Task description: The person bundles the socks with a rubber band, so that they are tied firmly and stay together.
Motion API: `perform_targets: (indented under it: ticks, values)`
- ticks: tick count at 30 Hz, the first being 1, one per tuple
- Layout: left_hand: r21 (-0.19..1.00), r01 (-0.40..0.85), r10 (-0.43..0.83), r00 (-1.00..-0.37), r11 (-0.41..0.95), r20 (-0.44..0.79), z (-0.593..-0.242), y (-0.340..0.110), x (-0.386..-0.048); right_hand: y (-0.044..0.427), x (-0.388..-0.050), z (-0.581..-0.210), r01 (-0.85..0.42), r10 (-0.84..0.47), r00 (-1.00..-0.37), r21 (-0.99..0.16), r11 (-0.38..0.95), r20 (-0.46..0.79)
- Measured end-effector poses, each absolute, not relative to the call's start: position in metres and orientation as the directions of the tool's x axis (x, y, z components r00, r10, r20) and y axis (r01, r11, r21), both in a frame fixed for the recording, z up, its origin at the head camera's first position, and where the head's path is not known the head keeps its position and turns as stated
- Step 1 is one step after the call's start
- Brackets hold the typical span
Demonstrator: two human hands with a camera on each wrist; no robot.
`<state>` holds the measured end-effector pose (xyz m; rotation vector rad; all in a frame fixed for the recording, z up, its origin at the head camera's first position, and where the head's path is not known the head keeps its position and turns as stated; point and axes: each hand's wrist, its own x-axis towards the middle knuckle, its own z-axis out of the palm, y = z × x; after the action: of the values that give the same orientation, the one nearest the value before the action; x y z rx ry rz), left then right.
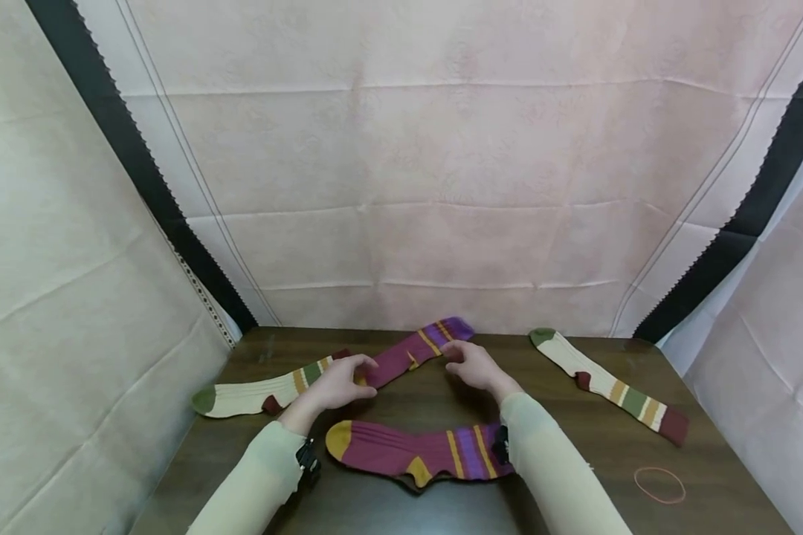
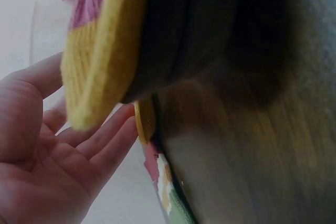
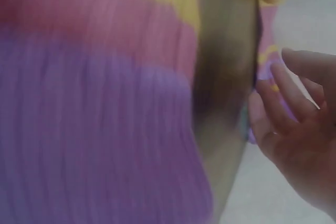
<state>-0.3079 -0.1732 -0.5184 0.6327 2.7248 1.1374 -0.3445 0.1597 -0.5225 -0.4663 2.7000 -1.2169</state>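
Note:
A purple sock with yellow and violet stripes (image 1: 401, 360) lies slanted at the back of the table. At its near-left end is my left hand (image 1: 337, 383), fingers loosely bent at the yellow toe; the left wrist view shows this hand (image 2: 63, 156) with its fingertips by the yellow edge. My right hand (image 1: 475, 365) is beside the striped cuff, fingers relaxed; in the right wrist view this hand (image 3: 299, 124) is near the cuff. Whether either hand touches the sock, I cannot tell. Nearer the front, another purple sock (image 1: 388, 447) lies flat between the forearms, seemingly over a dark layer.
A cream sock with green toe (image 1: 241, 399) lies at the left, its cuff end close to the left hand. Another cream sock (image 1: 598, 380) slants across the right side. A thin pink ring (image 1: 660, 485) lies at the front right. Pale cloth walls (image 1: 442, 186) surround the table (image 1: 575, 461).

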Motion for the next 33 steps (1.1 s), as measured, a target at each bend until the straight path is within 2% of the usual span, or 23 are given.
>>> perform_targets:
  ticks: [9, 17, 25, 29, 33]
  values:
    - [0.721, 0.298, 0.423, -0.906, 0.625, 0.008, -0.518, -0.163, -0.31, 0.147, -0.352, -0.532, -0.215, -0.301, -0.953, -0.743, 0.634, 0.019]
    - [0.722, 0.303, 0.44, -0.898, 0.622, -0.002, -0.522, -0.164, -0.305, 0.146, -0.35, -0.531, -0.27, -0.327, -0.944, -0.465, 0.843, -0.046]
    - [0.734, 0.338, 0.484, -0.875, 0.589, 0.014, -0.525, -0.173, -0.305, 0.149, -0.339, -0.525, -0.311, -0.359, -0.93, -0.342, 0.887, -0.084]
    - [0.725, 0.339, 0.482, -0.876, 0.599, 0.012, -0.527, -0.179, -0.307, 0.154, -0.333, -0.521, -0.353, -0.391, -0.918, -0.319, 0.88, -0.06]
    - [0.724, 0.334, 0.479, -0.878, 0.604, 0.006, -0.528, -0.182, -0.308, 0.162, -0.328, -0.519, -0.367, -0.408, -0.912, -0.372, 0.852, -0.034]
